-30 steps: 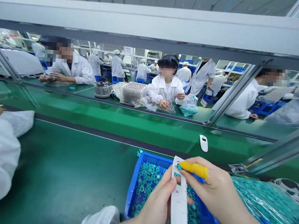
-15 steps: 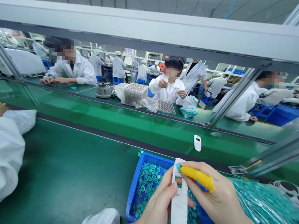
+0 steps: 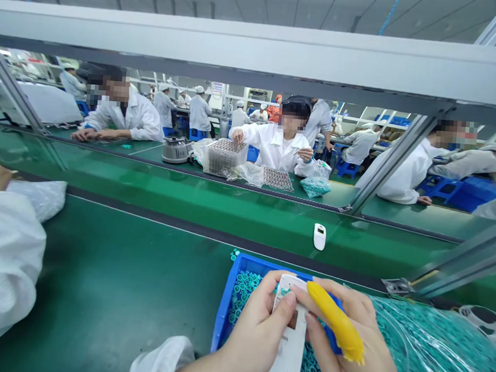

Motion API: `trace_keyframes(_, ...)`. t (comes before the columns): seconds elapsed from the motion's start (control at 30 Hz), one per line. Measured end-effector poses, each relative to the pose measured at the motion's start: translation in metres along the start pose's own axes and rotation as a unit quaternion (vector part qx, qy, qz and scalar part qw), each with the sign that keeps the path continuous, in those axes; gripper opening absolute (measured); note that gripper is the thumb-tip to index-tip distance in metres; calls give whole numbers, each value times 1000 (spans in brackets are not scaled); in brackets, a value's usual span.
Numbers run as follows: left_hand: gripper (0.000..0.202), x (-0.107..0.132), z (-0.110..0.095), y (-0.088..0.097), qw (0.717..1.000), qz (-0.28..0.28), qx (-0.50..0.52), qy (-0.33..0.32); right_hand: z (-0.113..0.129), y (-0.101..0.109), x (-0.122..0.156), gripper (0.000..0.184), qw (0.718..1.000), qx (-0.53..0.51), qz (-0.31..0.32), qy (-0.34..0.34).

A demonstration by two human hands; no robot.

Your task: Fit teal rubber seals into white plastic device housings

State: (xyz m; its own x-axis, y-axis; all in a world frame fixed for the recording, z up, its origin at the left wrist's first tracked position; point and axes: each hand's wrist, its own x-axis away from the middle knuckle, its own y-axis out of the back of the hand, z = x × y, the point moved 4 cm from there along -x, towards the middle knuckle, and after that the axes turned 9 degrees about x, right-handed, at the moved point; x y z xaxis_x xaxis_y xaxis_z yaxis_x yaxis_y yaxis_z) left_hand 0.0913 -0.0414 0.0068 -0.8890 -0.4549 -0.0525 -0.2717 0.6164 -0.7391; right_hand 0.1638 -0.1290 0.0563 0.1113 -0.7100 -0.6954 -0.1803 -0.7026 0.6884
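White plastic is gripped at the lower right, where a long, narrow housing is held aslant above a blue tray. Its left edge is clasped by the left hand: the thumb is laid across the front face, close to a rectangular opening, and the other fingers are curled round the edge, closed on the plastic. By the right hand the right edge is met near the top; its fingers are bent inward, and one tip is pressed to the front face just beside the left thumb. One finger of that hand is sheathed in a yellow finger cot, its end brought near the upper right edge. A small teal piece is seen at the upper end of the housing; whether it is touched by the fingers cannot be told.

Small teal rings are heaped in the tray, partly hidden by the hands. More teal parts are enclosed in a clear bag to the right, and a few loose teal bits are gathered at the tray's far left corner. The near green surface is overlapped at the left by a co-worker's white sleeve. Farther off, a white device with a dark window is rested on a green strip.
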Motion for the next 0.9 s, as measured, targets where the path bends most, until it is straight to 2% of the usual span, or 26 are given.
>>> trace_keyframes(0.13,32,2,-4,-1,1000,1,-17,-4,-3,1,7,35,989,-90,2,-116)
trace_keyframes(0.2,35,5,-5,-2,1000,-2,-27,-4,-7,1,11,39,967,-150,-7,-204)
trace_keyframes(0.27,34,8,-6,-2,999,-6,-45,-14,-9,-2,13,35,946,-204,3,-252)
trace_keyframes(0.33,32,11,-7,-2,994,-4,-99,-52,-6,-6,11,26,932,-245,36,-263)
trace_keyframes(0.4,29,14,-10,-2,977,0,-187,-107,-2,-8,7,20,924,-269,52,-266)
trace_keyframes(0.5,29,18,-15,-3,930,6,-314,-190,2,-8,2,17,915,-286,22,-284)
trace_keyframes(0.6,33,22,-18,-5,895,17,-376,-240,5,-7,-1,17,913,-291,-1,-286)
trace_keyframes(0.7,34,22,-19,-3,894,-5,-393,-214,7,-3,-2,19,919,-286,-10,-271)
trace_keyframes(0.8,35,23,-20,-1,912,-25,-374,-167,10,0,-2,20,926,-284,-9,-248)
trace_keyframes(0.9,36,25,-19,-2,925,-32,-345,-157,10,1,-1,21,932,-269,-12,-241)
